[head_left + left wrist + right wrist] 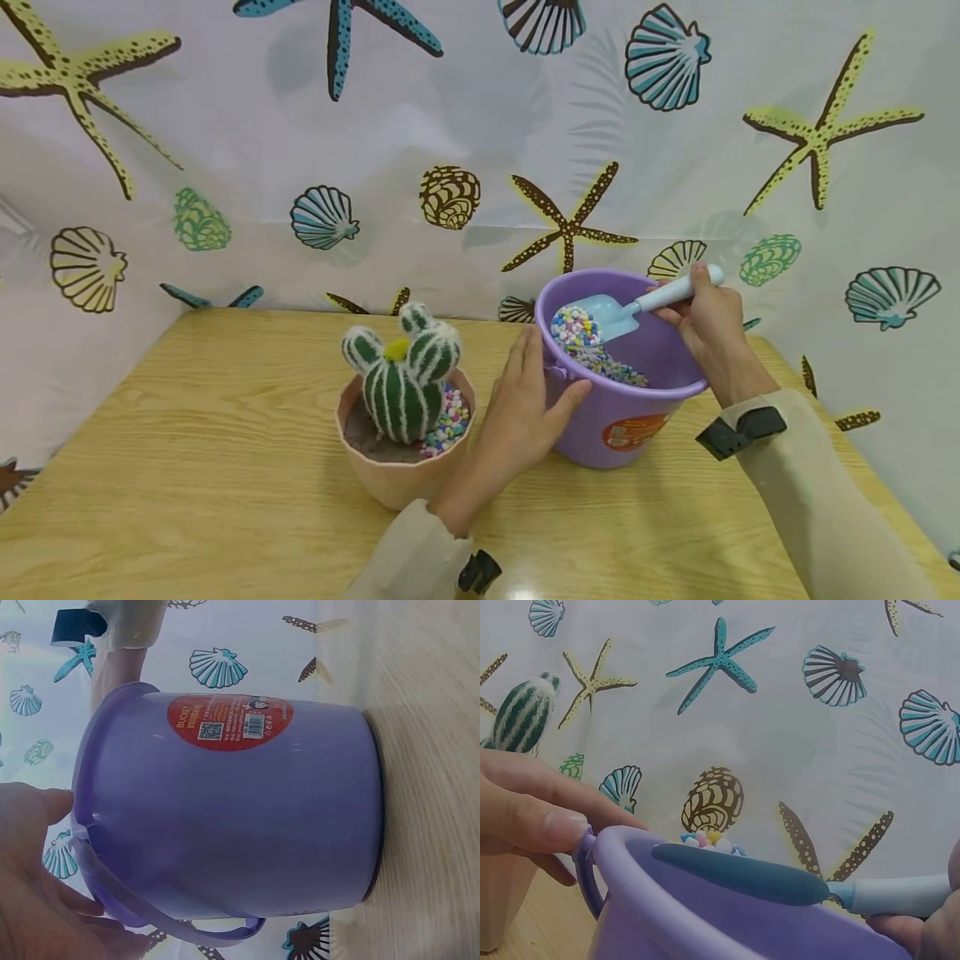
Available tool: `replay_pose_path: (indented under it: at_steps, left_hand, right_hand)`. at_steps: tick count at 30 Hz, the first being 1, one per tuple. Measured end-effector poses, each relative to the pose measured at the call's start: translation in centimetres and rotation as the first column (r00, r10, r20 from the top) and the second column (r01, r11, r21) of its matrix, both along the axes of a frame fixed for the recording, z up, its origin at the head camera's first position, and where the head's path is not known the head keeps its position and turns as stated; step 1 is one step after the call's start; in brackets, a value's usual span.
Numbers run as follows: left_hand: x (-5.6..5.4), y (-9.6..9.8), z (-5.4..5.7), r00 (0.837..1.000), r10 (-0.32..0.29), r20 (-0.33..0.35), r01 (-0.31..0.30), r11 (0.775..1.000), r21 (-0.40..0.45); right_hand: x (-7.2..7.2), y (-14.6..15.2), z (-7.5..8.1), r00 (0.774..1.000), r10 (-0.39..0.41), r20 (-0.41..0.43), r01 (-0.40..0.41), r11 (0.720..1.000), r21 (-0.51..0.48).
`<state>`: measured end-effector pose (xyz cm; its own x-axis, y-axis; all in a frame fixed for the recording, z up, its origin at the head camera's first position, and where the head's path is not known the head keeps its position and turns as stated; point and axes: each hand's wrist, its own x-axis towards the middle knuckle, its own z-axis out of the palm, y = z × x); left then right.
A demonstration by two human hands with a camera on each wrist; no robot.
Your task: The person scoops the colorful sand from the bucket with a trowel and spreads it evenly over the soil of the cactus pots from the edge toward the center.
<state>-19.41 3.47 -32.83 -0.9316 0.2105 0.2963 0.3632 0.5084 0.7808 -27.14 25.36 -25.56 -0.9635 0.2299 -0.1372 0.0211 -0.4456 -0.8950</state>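
My right hand grips the pale handle of a small light-blue toy shovel, whose blade holds colourful pebbles. The blade sits over the mouth of a purple bucket with more pebbles inside. In the right wrist view the loaded shovel shows level beside the bucket's rim. My left hand rests against the bucket's left side by the handle joint, fingers extended and thumb at the rim. Left of it stands a peach pot with a fuzzy green cactus.
Pebbles cover the right part of the pot's brown soil. Both pot and bucket stand on a wood-grain table. Behind them hangs a white cloth printed with shells and starfish. The bucket's handle hangs down its side.
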Motion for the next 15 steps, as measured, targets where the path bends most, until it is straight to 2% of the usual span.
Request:
replay_pose_path:
  at_steps: [8,15]
  left_hand:
    - [0.7,-0.4,0.3,0.998,-0.016,-0.067,0.013,0.999,-0.044]
    - [1.0,-1.1,0.7,0.994,-0.036,-0.107,0.031,0.998,-0.051]
  right_hand:
    - [0.0,0.2,0.1,1.0,0.004,-0.008,-0.004,0.999,-0.054]
    - [0.2,0.1,0.2,1.0,0.009,0.001,-0.009,1.0,-0.013]
